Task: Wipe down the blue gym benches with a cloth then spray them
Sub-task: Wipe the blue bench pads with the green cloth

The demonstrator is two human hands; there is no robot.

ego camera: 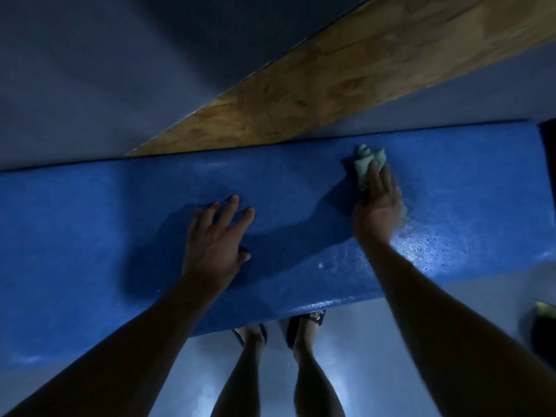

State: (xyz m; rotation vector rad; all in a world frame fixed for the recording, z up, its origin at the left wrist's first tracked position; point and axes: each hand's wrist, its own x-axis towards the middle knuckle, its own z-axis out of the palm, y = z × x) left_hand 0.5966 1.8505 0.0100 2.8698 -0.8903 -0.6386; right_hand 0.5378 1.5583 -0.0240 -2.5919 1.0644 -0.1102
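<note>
Head view looks straight down on the blue bench, my table [90, 221] for this job, running across the frame. I see my right hand [377, 203] pressed flat on a crumpled pale green cloth [365, 165], fingers laid together over it; the cloth bunches out past the fingertips toward the far edge of the table and a bit of it shows under the outer side of the palm. I cannot tell whether the thumb is gripping the cloth or merely resting on it. Just nearer than that hand, the table surface glistens with a wet, speckled sheen. My left hand [215, 239] lies well apart from the right, palm down on bare blue surface, fingers spread wide, holding nothing. Beyond both hands, touching the far edge of the table, a plywood board [316, 82] slants across a dim grey wall. Below my forearms, past the near edge of the table, my two feet in dark sandals [313, 322] stand on a pale shiny floor [186, 386]. Off past my right forearm sits a dark object with a yellow-green spot, too dim to identify.
</note>
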